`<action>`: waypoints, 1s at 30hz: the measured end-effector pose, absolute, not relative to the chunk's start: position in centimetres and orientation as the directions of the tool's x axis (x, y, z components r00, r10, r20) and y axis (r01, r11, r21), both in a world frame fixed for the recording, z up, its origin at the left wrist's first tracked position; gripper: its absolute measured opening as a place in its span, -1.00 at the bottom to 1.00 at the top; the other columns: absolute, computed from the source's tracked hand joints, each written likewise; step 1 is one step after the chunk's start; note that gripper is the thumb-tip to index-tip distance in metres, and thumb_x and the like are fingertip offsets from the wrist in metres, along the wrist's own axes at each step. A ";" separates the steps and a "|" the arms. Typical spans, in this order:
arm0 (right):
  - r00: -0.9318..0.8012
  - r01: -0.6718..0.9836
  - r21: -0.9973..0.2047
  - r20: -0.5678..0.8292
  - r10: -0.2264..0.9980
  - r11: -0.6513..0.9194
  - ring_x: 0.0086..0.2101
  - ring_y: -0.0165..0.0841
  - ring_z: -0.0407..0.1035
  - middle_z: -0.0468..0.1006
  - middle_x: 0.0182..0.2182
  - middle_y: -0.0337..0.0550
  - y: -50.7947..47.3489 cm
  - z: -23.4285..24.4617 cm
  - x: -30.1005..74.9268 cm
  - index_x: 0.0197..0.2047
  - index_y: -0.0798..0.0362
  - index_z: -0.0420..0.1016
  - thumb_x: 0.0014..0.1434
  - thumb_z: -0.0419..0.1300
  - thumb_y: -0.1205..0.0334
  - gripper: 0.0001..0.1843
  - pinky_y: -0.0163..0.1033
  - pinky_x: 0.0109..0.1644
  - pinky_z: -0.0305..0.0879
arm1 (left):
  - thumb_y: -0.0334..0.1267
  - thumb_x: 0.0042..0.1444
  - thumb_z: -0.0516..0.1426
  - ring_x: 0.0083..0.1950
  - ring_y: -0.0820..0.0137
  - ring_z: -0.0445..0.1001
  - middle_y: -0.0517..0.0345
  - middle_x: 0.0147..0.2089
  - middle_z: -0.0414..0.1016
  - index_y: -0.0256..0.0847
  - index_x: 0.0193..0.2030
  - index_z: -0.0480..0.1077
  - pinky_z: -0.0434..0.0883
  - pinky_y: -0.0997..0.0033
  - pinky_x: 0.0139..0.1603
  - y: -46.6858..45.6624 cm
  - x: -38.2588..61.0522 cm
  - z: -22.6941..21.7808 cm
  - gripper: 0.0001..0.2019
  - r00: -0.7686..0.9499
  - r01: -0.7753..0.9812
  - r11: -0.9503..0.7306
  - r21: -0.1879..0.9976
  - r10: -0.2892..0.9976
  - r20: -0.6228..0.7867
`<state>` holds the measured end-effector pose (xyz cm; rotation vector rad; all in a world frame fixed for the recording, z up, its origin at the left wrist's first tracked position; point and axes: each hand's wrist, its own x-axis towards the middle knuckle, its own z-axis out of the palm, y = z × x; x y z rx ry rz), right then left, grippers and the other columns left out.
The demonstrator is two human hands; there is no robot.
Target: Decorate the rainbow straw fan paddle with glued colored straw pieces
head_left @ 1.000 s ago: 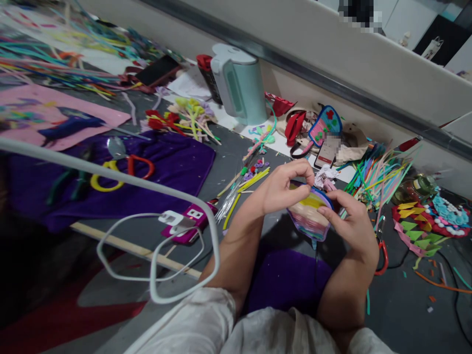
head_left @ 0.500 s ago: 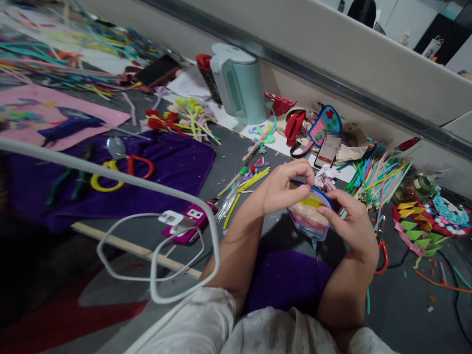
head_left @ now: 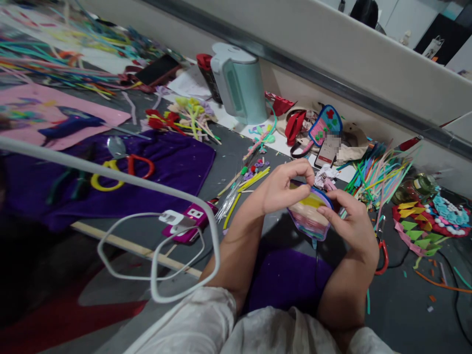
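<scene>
Between my hands is a fan-shaped pipe-cleaner craft piece (head_left: 310, 217), striped yellow, cream, pink and teal inside a blue and purple edge. My left hand (head_left: 285, 189) pinches its upper left rim, thumb and bent forefinger close together. On the upper right, my right hand (head_left: 350, 219) grips the edge with thumb and fingers. A small bluish tip sticks out below the piece. Just beyond my fingers lies a crumpled whitish-pink bit (head_left: 326, 178). Red-handled scissors (head_left: 382, 258) rest to the right of my right hand.
A mint kettle (head_left: 243, 88) stands at the back. Pipe cleaners (head_left: 376, 177) are heaped on the right, near a decorated red piece (head_left: 427, 221). A white cable (head_left: 216, 246) crosses in front of my left arm. Scissors (head_left: 140, 167) lie on purple cloth (head_left: 177, 162).
My hands and the craft piece hold almost the same position. A dark, blurred shape at the left edge has shifted slightly.
</scene>
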<state>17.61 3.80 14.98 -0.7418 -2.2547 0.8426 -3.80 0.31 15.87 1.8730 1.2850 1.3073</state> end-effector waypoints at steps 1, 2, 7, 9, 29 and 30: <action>-0.654 0.285 -0.715 0.342 0.675 0.639 -0.34 -0.33 0.41 0.60 -0.28 -0.15 3.8 15.0 17.6 -0.14 0.01 0.56 0.33 0.25 0.07 -0.81 -0.24 -0.20 0.36 | -0.31 0.06 0.08 -0.22 0.37 0.39 0.14 -0.32 0.40 -0.20 -0.40 0.32 0.36 0.35 -0.14 0.3 -3.8 15.9 -0.94 0.086 0.408 -0.415 0.813 0.904 0.419; -0.652 0.290 -0.714 0.340 0.677 0.637 -0.34 -0.33 0.41 0.60 -0.28 -0.15 3.8 15.0 17.6 -0.14 0.00 0.56 0.32 0.25 0.07 -0.81 -0.24 -0.20 0.36 | -0.31 0.06 0.08 -0.22 0.37 0.39 0.14 -0.32 0.40 -0.20 -0.40 0.32 0.36 0.35 -0.13 0.3 -3.8 15.9 -0.95 0.084 0.410 -0.412 0.814 0.905 0.416; -0.650 0.296 -0.713 0.337 0.681 0.636 -0.35 -0.33 0.41 0.60 -0.29 -0.15 3.8 15.0 17.6 -0.15 0.01 0.56 0.32 0.25 0.06 -0.80 -0.23 -0.20 0.36 | -0.31 0.06 0.09 -0.22 0.37 0.39 0.14 -0.31 0.41 -0.20 -0.40 0.33 0.36 0.35 -0.14 0.3 -3.8 15.9 -0.95 0.088 0.410 -0.413 0.813 0.905 0.416; -0.652 0.291 -0.710 0.343 0.676 0.642 -0.34 -0.33 0.41 0.60 -0.29 -0.15 3.8 15.0 17.6 -0.14 0.01 0.56 0.33 0.25 0.06 -0.80 -0.23 -0.19 0.36 | -0.31 0.06 0.09 -0.22 0.37 0.39 0.14 -0.31 0.40 -0.20 -0.40 0.33 0.36 0.34 -0.14 0.3 -3.8 15.9 -0.95 0.089 0.408 -0.419 0.811 0.903 0.421; -0.652 0.296 -0.703 0.347 0.675 0.647 -0.32 -0.31 0.43 0.60 -0.29 -0.14 3.8 14.9 17.6 -0.14 0.02 0.56 0.33 0.25 0.06 -0.80 -0.23 -0.18 0.35 | -0.32 0.07 0.08 -0.22 0.38 0.38 0.15 -0.32 0.39 -0.20 -0.40 0.34 0.35 0.34 -0.14 0.3 -3.8 16.0 -0.94 0.086 0.393 -0.419 0.819 0.903 0.421; -0.651 0.294 -0.704 0.348 0.674 0.647 -0.32 -0.31 0.43 0.60 -0.29 -0.14 3.8 14.9 17.6 -0.14 0.02 0.56 0.33 0.25 0.06 -0.80 -0.23 -0.18 0.35 | -0.32 0.07 0.08 -0.22 0.38 0.38 0.15 -0.31 0.40 -0.20 -0.40 0.34 0.35 0.34 -0.14 0.3 -3.8 16.0 -0.94 0.085 0.394 -0.417 0.819 0.904 0.419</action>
